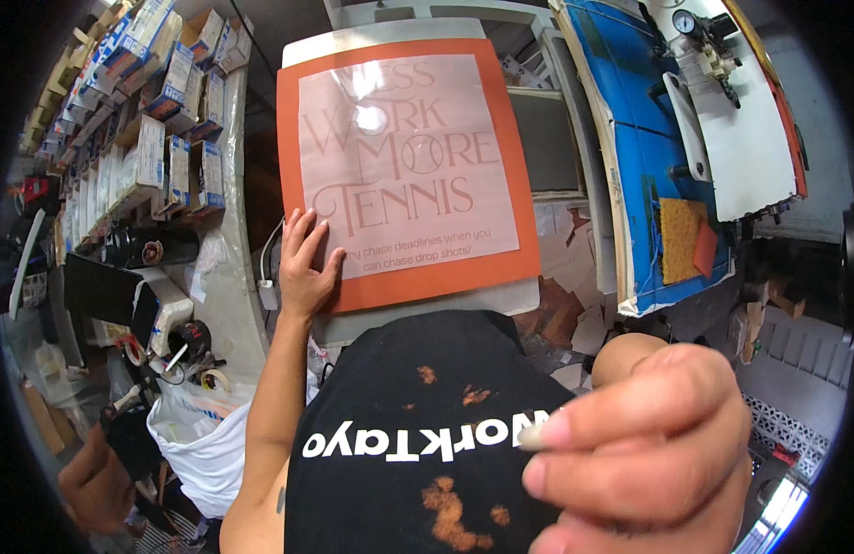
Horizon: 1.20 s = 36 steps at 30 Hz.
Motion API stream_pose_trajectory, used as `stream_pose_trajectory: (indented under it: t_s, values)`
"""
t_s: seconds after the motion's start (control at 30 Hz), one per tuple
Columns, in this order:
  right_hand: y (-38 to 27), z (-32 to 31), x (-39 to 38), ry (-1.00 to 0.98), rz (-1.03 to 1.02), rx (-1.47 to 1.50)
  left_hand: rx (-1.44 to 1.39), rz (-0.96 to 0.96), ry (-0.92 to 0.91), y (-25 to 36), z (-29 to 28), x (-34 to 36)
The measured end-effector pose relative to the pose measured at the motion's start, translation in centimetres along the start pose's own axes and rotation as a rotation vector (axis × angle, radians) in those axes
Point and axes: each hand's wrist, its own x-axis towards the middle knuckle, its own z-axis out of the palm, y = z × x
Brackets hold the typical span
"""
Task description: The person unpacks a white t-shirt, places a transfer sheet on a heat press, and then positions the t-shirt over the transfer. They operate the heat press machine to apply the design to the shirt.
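Observation:
An orange board (528, 277) rests on a pale platen (390, 30) in front of me, covered for the most part by a translucent sheet (417, 226) with faint lettering and a ball outline. My left hand (307, 268) lies on the lower left edge of board and sheet, fingers apart. My right hand (635, 443) is raised close to the camera at the lower right, over my dark printed shirt (371, 379), its fingers curled together. Whether anything is between them I cannot make out.
Shelving at the left holds several stacked boxes (150, 157). Below them are a dark screen (99, 291), tape rolls and a white bag (196, 462). A blue machine (658, 268) with a gauge (685, 26) and a yellow pad (676, 226) stands at the right. Cardboard scraps (565, 314) lie beyond the platen.

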Motion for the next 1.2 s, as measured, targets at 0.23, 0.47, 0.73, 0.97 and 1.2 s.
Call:
stream_pose_trajectory:
  t_s: [0.23, 0.47, 0.73, 0.97, 1.2]
  values:
    - [0.7, 3.3, 1.3, 0.027, 0.304, -0.084, 0.012, 0.029, 0.001, -0.4, -0.1, 0.1]
    - [18.3, 9.1, -17.4, 0.011, 0.710, -0.651, -0.006, 0.003, 0.005, 0.7, 0.2, 0.5]
    - [19.0, 11.5, -22.6, -0.098, 0.851, -0.788, -0.010, -0.011, 0.013, 0.5, -0.3, 0.3]
    - [19.0, 11.6, -22.7, -0.091, 0.854, -0.797, -0.009, -0.016, 0.004, 0.5, -0.3, 0.3]
    - [18.9, 11.5, -22.8, -0.090, 0.845, -0.801, -0.020, -0.019, 0.008, 0.5, -0.3, 0.3]
